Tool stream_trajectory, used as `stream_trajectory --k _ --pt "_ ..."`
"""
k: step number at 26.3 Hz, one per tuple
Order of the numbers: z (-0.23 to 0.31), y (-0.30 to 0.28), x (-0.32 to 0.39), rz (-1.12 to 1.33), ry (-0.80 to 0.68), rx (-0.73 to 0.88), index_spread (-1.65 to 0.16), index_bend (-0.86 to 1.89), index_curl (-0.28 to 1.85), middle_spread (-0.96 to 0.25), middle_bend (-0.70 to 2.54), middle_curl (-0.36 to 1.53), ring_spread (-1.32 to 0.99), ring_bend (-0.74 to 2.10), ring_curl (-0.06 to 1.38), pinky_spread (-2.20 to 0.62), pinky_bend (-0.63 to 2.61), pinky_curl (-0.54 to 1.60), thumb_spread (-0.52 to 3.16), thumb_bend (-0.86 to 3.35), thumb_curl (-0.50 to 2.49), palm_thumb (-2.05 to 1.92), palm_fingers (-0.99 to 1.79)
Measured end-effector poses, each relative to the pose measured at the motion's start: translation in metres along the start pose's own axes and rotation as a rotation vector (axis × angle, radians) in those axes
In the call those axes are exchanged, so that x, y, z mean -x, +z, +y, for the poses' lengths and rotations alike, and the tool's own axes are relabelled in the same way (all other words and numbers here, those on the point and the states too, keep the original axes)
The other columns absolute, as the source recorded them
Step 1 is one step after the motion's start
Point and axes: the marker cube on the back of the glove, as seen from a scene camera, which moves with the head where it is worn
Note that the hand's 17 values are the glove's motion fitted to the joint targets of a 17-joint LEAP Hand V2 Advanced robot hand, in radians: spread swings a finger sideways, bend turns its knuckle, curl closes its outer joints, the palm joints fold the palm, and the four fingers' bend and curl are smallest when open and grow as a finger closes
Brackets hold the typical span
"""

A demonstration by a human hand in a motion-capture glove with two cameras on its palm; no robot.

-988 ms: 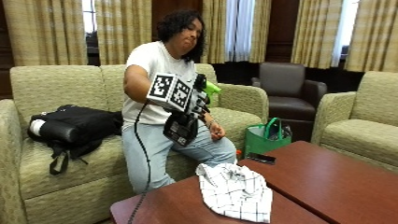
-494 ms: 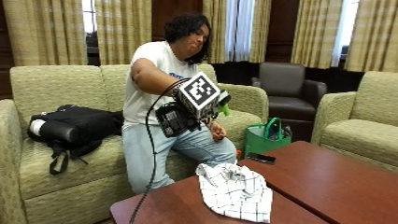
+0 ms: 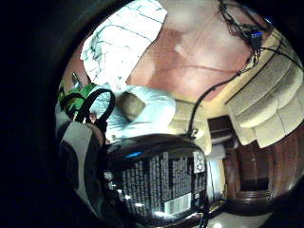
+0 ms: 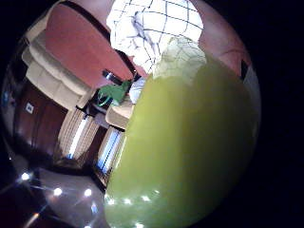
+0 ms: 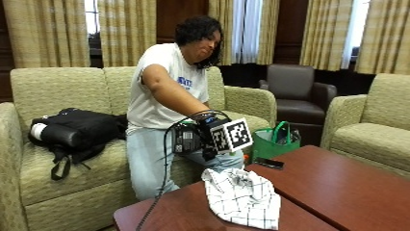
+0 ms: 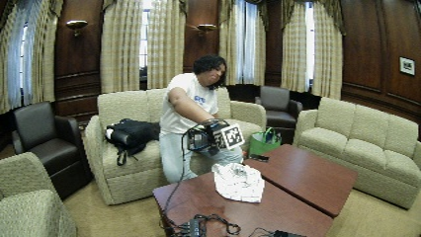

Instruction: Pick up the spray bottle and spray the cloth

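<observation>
Spray bottle of yellow-green plastic (image 4: 185, 142) — rigid, light, probably slick — is sitting in our black-gloved right hand (image 5: 198, 137), fingers wrapping its body just above the crumpled white checked cloth (image 5: 242, 197).

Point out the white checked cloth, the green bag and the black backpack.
white checked cloth (image 5: 242, 198): outside view, middle of its crumpled top.
green bag (image 5: 269, 147): outside view, front panel.
black backpack (image 5: 77, 131): outside view, main body on the sofa.
</observation>
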Motion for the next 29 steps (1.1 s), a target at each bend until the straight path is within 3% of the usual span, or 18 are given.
stream_trajectory --k 13,29 --pt "-0.095 0.077 0.025 0.087 0.088 0.126 -0.26 0.44 0.59 -0.17 0.72 0.56 -0.2 0.72 0.5 -0.29 0.45 0.42 0.27 -0.03 0.84 0.91 1.37" --pt "-0.123 0.111 0.01 0.064 0.08 0.165 -0.26 0.42 0.59 -0.17 0.72 0.56 -0.19 0.71 0.5 -0.29 0.45 0.42 0.28 -0.03 0.85 0.91 1.37"
